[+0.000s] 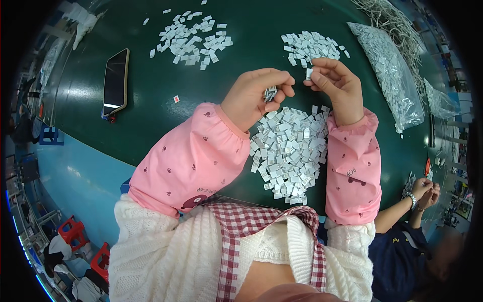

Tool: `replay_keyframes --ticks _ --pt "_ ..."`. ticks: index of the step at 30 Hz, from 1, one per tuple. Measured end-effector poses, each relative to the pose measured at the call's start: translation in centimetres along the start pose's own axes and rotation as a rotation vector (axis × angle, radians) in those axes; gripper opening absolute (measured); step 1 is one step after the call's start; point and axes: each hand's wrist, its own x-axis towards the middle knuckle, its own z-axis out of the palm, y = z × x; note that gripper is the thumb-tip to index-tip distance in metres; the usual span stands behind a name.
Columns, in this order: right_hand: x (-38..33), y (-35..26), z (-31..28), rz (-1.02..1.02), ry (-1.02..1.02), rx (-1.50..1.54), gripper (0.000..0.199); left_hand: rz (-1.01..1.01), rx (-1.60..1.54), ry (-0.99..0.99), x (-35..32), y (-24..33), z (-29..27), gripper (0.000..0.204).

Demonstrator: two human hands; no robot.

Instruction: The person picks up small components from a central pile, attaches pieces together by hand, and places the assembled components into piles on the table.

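My left hand (251,93) is curled around a small bunch of white plastic connector pieces (270,93). Between the thumb and fingers of my right hand (339,85) a single white connector piece (309,74) is pinched. The two hands are a short gap apart above the green table (151,110). Just below them lies a large heap of the same pieces (289,151), some showing slotted faces. Beyond my right hand is a smaller heap (312,46), and a looser scatter (190,41) spreads at the far left.
A phone (116,80) lies on the left, with a small red-marked piece (176,99) nearer the middle. At the right are a clear bag full of pieces (390,75) and bundled pale cables (395,22). A co-worker's hands (425,193) work at the lower right.
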Motion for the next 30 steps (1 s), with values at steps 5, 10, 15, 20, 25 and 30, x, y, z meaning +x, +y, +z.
replay_keyframes --ticks 5,10,15,20,25,30 --pt "-0.6 -1.4 1.1 0.059 -0.075 0.066 0.022 -0.039 0.205 0.145 0.0 -0.2 0.2 0.016" --pt "-0.8 -1.4 2.1 0.071 -0.083 0.114 0.02 0.008 0.23 0.111 -0.1 -0.2 0.3 0.017" --pt "-1.2 -1.3 1.9 0.001 -0.039 0.098 0.016 0.022 0.264 0.075 0.4 -0.4 0.8 0.018" --pt "-1.4 -1.0 2.6 -0.018 -0.055 0.194 0.009 -0.107 0.076 0.091 0.5 -0.7 1.1 0.026" --pt "-1.2 -1.2 3.4 -0.308 -0.028 -0.067 0.008 -0.033 -0.075 0.11 0.1 0.2 -0.8 0.022" --pt "-1.9 -1.6 2.4 -0.297 0.017 -0.125 0.009 -0.093 -0.221 -0.005 1.0 -0.2 0.6 0.022"
